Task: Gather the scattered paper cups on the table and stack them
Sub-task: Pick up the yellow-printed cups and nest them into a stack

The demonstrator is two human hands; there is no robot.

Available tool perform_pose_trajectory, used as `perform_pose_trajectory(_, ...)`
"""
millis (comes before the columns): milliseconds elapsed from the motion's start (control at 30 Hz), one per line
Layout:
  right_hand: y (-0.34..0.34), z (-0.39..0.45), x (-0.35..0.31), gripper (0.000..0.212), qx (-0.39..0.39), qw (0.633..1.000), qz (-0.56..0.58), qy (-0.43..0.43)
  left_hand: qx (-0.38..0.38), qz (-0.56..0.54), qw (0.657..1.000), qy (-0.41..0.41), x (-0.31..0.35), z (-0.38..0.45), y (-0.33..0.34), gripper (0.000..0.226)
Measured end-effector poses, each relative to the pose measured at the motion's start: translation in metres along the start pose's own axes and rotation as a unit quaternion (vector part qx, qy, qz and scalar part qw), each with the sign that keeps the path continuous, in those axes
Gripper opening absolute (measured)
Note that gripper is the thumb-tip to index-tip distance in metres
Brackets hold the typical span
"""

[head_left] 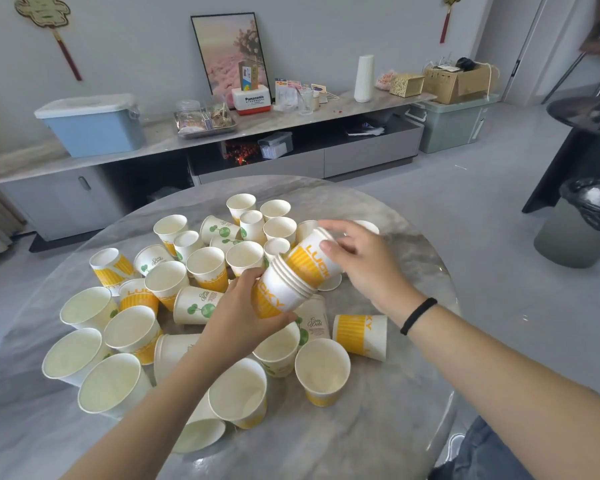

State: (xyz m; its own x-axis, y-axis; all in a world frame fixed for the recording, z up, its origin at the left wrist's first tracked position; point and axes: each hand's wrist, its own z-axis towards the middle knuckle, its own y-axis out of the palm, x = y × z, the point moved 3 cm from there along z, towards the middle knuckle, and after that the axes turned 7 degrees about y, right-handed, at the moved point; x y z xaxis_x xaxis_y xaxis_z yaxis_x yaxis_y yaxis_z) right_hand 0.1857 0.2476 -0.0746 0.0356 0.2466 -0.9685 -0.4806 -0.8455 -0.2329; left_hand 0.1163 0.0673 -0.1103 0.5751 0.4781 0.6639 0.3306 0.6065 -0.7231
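Observation:
Many white paper cups with yellow or green print lie scattered on a round grey marble table [378,427]; some stand upright, some lie on their sides. My left hand [238,315] grips a tilted stack of several nested yellow cups [279,294] above the middle of the table. My right hand [355,258] holds a single yellow "LUCKY" cup [309,259] whose lower end sits inside the stack's top rim. An upright yellow cup [322,370] stands below the hands, and another yellow cup [361,336] lies on its side beside it.
A low TV cabinet [361,157] runs along the far wall with a blue box [94,128], a framed picture and a white vase. A bin with a black bag [582,223] stands at the right. The table's edge curves close on the right.

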Motion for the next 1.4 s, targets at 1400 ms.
perform_pose_trajectory(1400, 0.026, 0.015, 0.016, 0.061, -0.164, 0.976, -0.084, 0.116, -0.01, 0.006, 0.999, 0.053, 0.016, 0.016, 0.009, 0.082)
